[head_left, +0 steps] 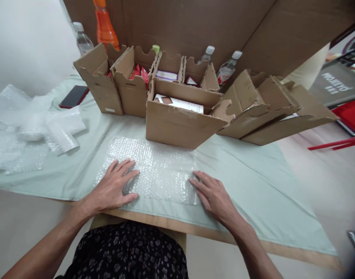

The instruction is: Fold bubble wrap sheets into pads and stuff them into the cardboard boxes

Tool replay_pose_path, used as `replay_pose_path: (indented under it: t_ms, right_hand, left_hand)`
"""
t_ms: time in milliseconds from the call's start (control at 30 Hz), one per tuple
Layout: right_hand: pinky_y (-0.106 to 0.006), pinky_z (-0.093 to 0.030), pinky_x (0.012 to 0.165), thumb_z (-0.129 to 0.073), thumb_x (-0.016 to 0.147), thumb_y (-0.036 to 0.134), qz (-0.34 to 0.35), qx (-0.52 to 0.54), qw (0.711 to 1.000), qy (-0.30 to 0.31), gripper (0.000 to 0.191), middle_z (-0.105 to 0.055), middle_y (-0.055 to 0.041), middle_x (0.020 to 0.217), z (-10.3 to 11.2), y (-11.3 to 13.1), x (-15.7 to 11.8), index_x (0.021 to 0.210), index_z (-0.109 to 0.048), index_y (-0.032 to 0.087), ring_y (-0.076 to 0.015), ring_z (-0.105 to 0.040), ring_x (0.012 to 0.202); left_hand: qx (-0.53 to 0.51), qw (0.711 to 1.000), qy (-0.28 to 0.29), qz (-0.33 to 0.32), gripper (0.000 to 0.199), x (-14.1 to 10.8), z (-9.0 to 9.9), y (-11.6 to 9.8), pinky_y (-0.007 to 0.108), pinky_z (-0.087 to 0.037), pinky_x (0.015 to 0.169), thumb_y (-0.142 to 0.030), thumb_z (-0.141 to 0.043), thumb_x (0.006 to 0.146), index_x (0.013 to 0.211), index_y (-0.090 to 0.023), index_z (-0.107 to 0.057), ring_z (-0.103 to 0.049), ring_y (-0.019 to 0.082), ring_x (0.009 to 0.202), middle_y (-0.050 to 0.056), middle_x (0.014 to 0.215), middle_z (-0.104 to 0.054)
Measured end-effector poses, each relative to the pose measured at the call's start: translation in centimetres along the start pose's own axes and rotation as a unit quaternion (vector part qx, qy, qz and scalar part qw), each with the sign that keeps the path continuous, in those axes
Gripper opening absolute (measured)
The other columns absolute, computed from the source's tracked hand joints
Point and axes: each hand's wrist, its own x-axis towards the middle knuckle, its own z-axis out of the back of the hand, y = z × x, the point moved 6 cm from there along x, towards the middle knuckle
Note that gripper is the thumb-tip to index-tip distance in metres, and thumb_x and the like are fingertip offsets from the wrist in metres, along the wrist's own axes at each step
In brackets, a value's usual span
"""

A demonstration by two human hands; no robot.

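Note:
A clear sheet of bubble wrap [160,174] lies flat on the pale green cloth [238,178] in front of me. My left hand [115,186] rests on its left part, fingers spread and flat. At the right edge of the sheet, my right hand [210,192] lies with fingers stretched out, the fingertips touching the plastic. Neither hand grips anything. Just beyond the sheet stands a cardboard box [177,124], open at the top, with a white package [180,104] inside.
More open cardboard boxes [100,85] stand in a row behind, with others leaning at right [261,104]. Loose bubble wrap [34,124] and a phone [74,97] lie left. An orange bottle [106,29] and clear bottles [228,68] stand at the back.

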Motion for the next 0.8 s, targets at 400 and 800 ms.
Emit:
replay_pose_path:
  t_ms: [400, 800]
  right_hand:
    - [-0.042, -0.05, 0.105, -0.057, 0.098, 0.046, -0.214, 0.373, 0.889, -0.157, 0.03, -0.076, -0.0091, 0.124, 1.5, -1.9, -0.1, 0.083, -0.068, 0.023, -0.0261, -0.068, 0.117]
    - [-0.04, -0.055, 0.091, -0.075, 0.083, 0.047, -0.283, 0.51, 0.806, -0.098, 0.061, -0.076, -0.0085, 0.106, -0.2, -1.5, -1.6, 0.136, -0.056, 0.022, -0.0244, -0.072, 0.099]
  left_hand:
    - [-0.04, 0.992, -0.064, 0.097, 0.037, -1.3, 3.1, 4.1, 0.06, -0.037, 0.119, -0.03, -0.05, 0.089, 0.119, -0.023, -0.071, -0.065, 0.032, 0.126, 0.011, 0.129, -0.074]
    - [-0.21, 0.925, -0.097, 0.3, 0.035, -0.1, 4.0, 6.2, 0.03, -0.054, 0.073, -0.052, -0.057, 0.08, 0.087, -0.022, -0.072, -0.071, 0.023, 0.081, 0.003, 0.086, -0.078]
